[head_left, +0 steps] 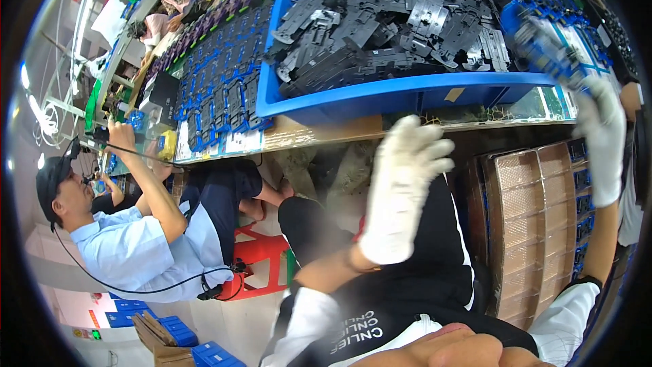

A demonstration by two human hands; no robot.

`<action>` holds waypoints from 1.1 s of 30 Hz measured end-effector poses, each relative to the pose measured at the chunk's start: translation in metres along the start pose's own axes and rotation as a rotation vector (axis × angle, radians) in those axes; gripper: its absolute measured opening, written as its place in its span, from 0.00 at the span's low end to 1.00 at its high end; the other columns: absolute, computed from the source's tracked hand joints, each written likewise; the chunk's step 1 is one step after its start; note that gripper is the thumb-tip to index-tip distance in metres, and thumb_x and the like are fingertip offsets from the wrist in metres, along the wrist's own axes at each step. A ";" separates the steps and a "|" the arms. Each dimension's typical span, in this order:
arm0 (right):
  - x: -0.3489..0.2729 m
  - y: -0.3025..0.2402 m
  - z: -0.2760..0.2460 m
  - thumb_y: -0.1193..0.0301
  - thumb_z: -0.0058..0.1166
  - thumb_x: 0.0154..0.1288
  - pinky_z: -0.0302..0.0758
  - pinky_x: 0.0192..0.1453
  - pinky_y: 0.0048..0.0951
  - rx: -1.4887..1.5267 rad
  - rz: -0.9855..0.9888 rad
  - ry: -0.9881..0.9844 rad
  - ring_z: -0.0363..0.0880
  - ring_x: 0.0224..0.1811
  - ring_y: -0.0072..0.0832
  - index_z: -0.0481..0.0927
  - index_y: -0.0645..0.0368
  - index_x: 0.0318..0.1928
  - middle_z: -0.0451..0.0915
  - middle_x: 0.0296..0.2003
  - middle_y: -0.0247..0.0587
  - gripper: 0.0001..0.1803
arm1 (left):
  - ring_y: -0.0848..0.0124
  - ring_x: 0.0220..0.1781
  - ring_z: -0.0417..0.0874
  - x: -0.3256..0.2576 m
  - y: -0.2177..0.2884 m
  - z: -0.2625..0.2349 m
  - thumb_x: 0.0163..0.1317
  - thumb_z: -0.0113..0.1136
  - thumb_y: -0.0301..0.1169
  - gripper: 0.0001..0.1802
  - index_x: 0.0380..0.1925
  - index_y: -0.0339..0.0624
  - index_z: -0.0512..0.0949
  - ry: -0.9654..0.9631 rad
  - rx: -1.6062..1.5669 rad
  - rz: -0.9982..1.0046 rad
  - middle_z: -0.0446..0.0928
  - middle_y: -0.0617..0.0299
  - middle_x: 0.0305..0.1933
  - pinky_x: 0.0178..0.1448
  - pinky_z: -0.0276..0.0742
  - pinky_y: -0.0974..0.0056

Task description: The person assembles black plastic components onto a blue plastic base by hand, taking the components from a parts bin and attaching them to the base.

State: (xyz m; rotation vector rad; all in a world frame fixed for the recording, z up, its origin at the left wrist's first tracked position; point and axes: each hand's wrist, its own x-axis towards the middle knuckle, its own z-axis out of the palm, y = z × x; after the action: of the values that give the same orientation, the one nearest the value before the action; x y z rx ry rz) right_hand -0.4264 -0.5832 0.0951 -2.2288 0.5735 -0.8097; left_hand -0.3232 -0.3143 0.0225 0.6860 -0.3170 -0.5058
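My left hand (pixel 406 194), in a white glove, hovers in front of the bench edge with its fingers stretched and nothing in it. At the far right, my gloved right hand (pixel 602 139) grips the end of a blue and black plastic part (pixel 549 53), blurred by motion. That part hangs over the bench beside the right end of a big blue bin (pixel 401 92). Black plastic pieces (pixel 380 20) fill the bin in a loose heap, several of them shiny. The fingers of my right hand are partly smeared.
Rows of blue and black parts (pixel 227 61) cover the bench left of the bin. Below right stands a stack of brown divided trays (pixel 533 231). A co-worker in a light blue shirt (pixel 146 251) sits at left on a red stool (pixel 261 261). Blue boxes (pixel 176 331) lie on the floor.
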 end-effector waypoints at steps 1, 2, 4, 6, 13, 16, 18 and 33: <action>-0.018 -0.019 0.011 0.78 0.55 0.63 0.67 0.31 0.17 0.205 0.044 -0.124 0.70 0.26 0.15 0.77 0.62 0.44 0.74 0.29 0.29 0.09 | 0.55 0.64 0.69 -0.001 -0.018 0.007 0.70 0.47 0.40 0.29 0.66 0.42 0.56 -0.115 -0.126 0.026 0.66 0.47 0.62 0.67 0.68 0.52; -0.027 -0.026 0.024 0.81 0.58 0.55 0.70 0.32 0.25 -0.061 -0.348 -0.142 0.72 0.26 0.26 0.78 0.60 0.38 0.74 0.28 0.35 0.10 | 0.56 0.66 0.65 -0.002 -0.024 0.026 0.69 0.46 0.38 0.28 0.65 0.43 0.56 -0.012 -0.180 -0.079 0.64 0.51 0.64 0.68 0.64 0.50; -0.047 -0.066 0.048 0.77 0.63 0.50 0.72 0.34 0.33 -0.155 -0.535 -0.337 0.75 0.30 0.39 0.79 0.55 0.34 0.74 0.27 0.41 0.10 | 0.57 0.65 0.65 -0.008 -0.044 0.013 0.69 0.44 0.38 0.23 0.61 0.44 0.61 -0.129 -0.232 0.070 0.66 0.56 0.62 0.69 0.63 0.50; -0.061 -0.075 0.057 0.73 0.63 0.52 0.75 0.35 0.37 -0.132 -0.527 -0.538 0.78 0.31 0.41 0.79 0.53 0.40 0.76 0.30 0.43 0.13 | 0.57 0.64 0.67 -0.016 -0.030 0.014 0.68 0.45 0.44 0.25 0.60 0.45 0.63 -0.041 -0.303 0.058 0.68 0.56 0.61 0.67 0.65 0.49; 0.029 -0.087 0.086 0.76 0.59 0.52 0.74 0.55 0.33 -0.615 -1.010 0.037 0.76 0.51 0.41 0.78 0.53 0.48 0.79 0.45 0.43 0.19 | 0.52 0.59 0.73 -0.040 0.013 -0.030 0.61 0.57 0.55 0.34 0.58 0.45 0.65 0.409 -0.532 0.073 0.72 0.53 0.56 0.63 0.70 0.45; 0.077 -0.058 0.091 0.76 0.60 0.51 0.67 0.64 0.35 -0.746 -1.053 -0.019 0.72 0.59 0.40 0.78 0.54 0.45 0.79 0.46 0.40 0.18 | 0.52 0.58 0.74 -0.050 0.017 -0.037 0.61 0.56 0.56 0.33 0.58 0.45 0.66 0.362 -0.563 0.046 0.72 0.52 0.55 0.61 0.72 0.45; 0.095 -0.050 0.091 0.76 0.61 0.51 0.64 0.68 0.37 -0.743 -1.076 -0.169 0.70 0.61 0.38 0.78 0.54 0.44 0.79 0.46 0.37 0.17 | 0.52 0.58 0.74 -0.056 0.025 -0.042 0.61 0.54 0.57 0.32 0.56 0.45 0.68 0.371 -0.606 0.039 0.74 0.52 0.54 0.60 0.72 0.45; 0.088 -0.037 0.095 0.72 0.50 0.67 0.69 0.55 0.24 -0.118 -0.204 -0.341 0.75 0.45 0.24 0.76 0.58 0.54 0.79 0.42 0.40 0.15 | 0.52 0.57 0.74 -0.070 0.032 -0.039 0.63 0.51 0.58 0.31 0.55 0.46 0.69 0.286 -0.575 0.001 0.74 0.52 0.53 0.62 0.70 0.46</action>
State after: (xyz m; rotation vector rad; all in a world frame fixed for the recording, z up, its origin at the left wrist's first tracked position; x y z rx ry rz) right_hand -0.2930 -0.5677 0.1016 -2.4917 0.2378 -0.4845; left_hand -0.3538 -0.2347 0.0074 0.1918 0.1001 -0.4608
